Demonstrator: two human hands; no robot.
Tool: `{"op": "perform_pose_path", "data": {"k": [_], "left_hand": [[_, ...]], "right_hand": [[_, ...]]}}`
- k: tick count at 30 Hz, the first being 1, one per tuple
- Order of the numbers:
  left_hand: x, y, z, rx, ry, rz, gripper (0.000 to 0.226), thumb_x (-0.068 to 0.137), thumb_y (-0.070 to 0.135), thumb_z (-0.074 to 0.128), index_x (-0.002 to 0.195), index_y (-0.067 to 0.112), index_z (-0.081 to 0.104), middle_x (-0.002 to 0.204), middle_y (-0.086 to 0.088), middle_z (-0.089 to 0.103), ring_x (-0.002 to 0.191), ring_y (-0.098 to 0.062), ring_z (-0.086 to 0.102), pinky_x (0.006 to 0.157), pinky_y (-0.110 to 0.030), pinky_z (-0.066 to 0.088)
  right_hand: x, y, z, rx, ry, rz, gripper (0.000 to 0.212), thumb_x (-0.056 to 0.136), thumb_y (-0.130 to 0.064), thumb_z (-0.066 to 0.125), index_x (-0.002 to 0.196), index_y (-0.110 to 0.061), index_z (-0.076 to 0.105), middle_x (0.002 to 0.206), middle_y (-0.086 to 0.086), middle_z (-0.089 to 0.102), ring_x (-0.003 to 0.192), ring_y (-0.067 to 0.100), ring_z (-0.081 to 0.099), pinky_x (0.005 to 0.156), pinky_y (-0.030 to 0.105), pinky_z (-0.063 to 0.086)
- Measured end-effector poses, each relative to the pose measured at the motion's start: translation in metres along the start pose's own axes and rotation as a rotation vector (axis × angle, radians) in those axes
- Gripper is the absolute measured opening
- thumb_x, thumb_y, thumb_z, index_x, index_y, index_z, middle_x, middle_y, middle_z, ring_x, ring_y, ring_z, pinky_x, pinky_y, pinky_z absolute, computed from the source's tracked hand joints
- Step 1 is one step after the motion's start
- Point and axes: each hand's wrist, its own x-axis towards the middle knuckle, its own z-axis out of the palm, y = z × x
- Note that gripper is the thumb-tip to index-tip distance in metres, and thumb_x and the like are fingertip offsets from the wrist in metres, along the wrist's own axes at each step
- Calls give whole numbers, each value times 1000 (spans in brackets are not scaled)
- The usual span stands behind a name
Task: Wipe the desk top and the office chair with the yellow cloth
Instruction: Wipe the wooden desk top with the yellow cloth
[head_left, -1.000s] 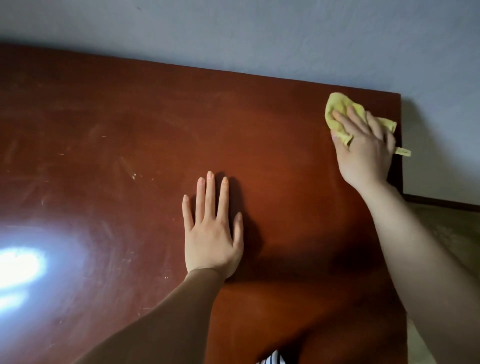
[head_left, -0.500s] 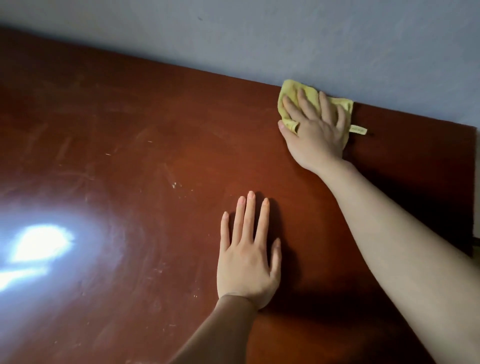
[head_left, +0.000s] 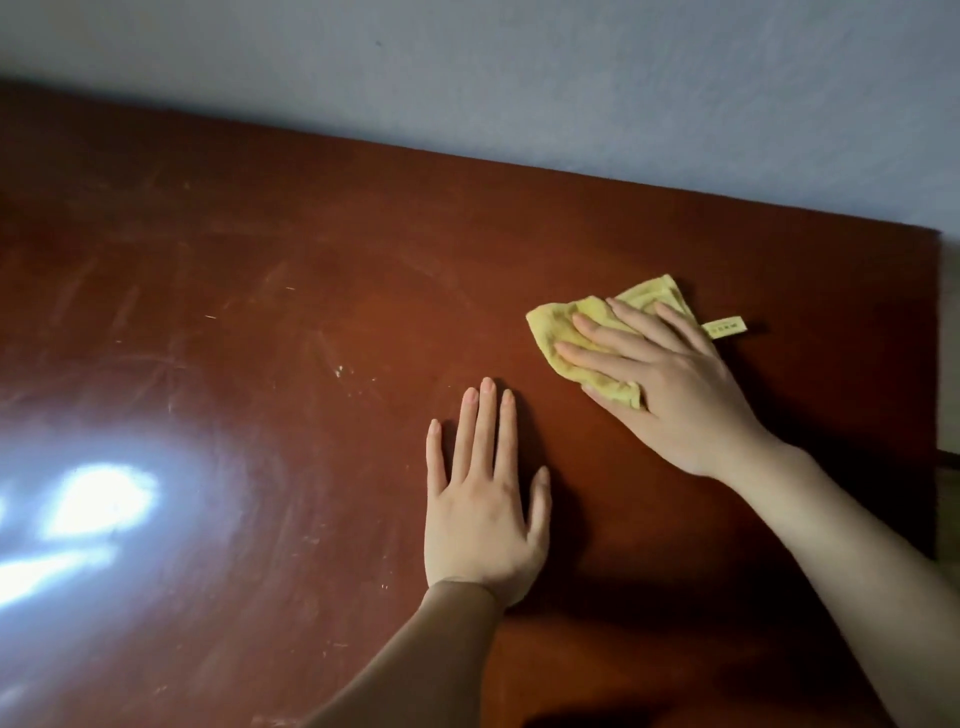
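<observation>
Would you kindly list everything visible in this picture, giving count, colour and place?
desk top: one, reddish-brown, fills most of the view; bright glare at left
yellow cloth: one, yellow, crumpled on the desk's right part
tag: one, yellow, sticking out of the cloth's right side
specks: a few, whitish, on the desk left of the hands
wall: one, pale grey-blue, behind the desk's far edge
left hand: one, flat on the desk near the middle, fingers straight
right hand: one, pressing on the cloth with spread fingers
</observation>
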Motion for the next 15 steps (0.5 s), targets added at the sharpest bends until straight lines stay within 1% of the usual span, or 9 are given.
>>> {"op": "perform_pose_path", "data": {"k": [4, 7, 10, 13, 15], "left_hand": [[-1, 0, 1, 1, 2, 12, 64, 97, 43, 24, 152, 12, 17, 159, -4, 13, 148, -18, 4, 117, -43, 2], [0, 0, 3, -3, 8, 15, 64, 96, 43, 25, 152, 11, 17, 159, -4, 12, 148, -17, 3, 117, -43, 3], [0, 0, 4, -5, 19, 17, 65, 96, 43, 25, 152, 11, 18, 159, -4, 13, 147, -16, 2, 117, -43, 3], [0, 1, 4, 2, 27, 22, 65, 95, 43, 25, 151, 11, 18, 158, -5, 15, 147, -17, 3, 117, -43, 4], [0, 1, 5, 5, 30, 27, 65, 95, 43, 26, 151, 10, 19, 158, -6, 15, 147, -17, 4, 117, -44, 5]], "right_hand": [[-60, 29, -7, -9, 86, 177, 46, 94, -46, 34, 138, -36, 43, 146, -11, 39, 141, 18, 28, 116, 45, 17], [-84, 57, -17, -36, 130, 332, 49, 93, -49, 32, 140, -35, 40, 147, -10, 37, 140, 19, 26, 114, 45, 17], [-84, 86, -27, -48, 179, 471, 52, 92, -52, 30, 140, -36, 36, 148, -9, 36, 141, 20, 26, 114, 43, 16], [-65, 108, -35, -39, 231, 592, 53, 92, -49, 32, 141, -33, 41, 150, -7, 36, 142, 23, 25, 114, 43, 14], [-49, 118, -37, -37, 261, 678, 52, 92, -47, 34, 141, -34, 42, 152, -8, 33, 143, 21, 22, 114, 41, 12]]}}
